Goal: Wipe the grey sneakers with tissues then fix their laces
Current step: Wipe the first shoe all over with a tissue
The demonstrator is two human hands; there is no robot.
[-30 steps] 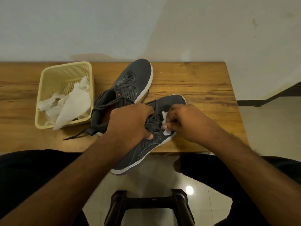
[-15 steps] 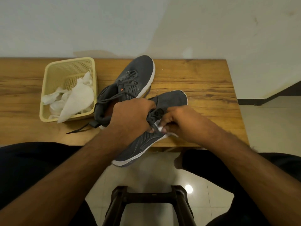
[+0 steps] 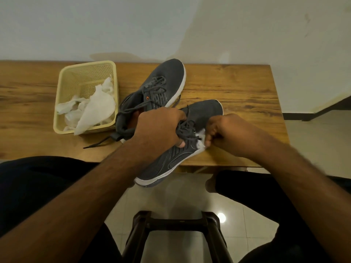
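A wooden table (image 3: 237,88) stands against a pale wall, and a person sits at its near edge with both forearms reaching over it. A cream plastic basket (image 3: 64,76) sits toward the table's left end, its rear wall near the far edge; crumpled white used tissues (image 3: 95,109) fill its near half and spill over the near rim. Just right of the basket lies one grey sneaker (image 3: 167,76), toe pointing to the far edge, heel beside the basket's near right corner, with a loose lace end (image 3: 96,144) trailing toward the near edge. The second grey sneaker (image 3: 171,162) is held tilted over the near edge, toe above the table and heel hanging out past it over the floor. The left hand (image 3: 159,130) grips this sneaker from above, fingers curled round its laced middle, thumb tip showing on the side panel. The right hand (image 3: 228,135) is closed, fingers pinching a small wad of white tissue (image 3: 200,140) pressed against the sneaker's side just by the white sole. A dark stool (image 3: 178,234) stands on the tiled floor below
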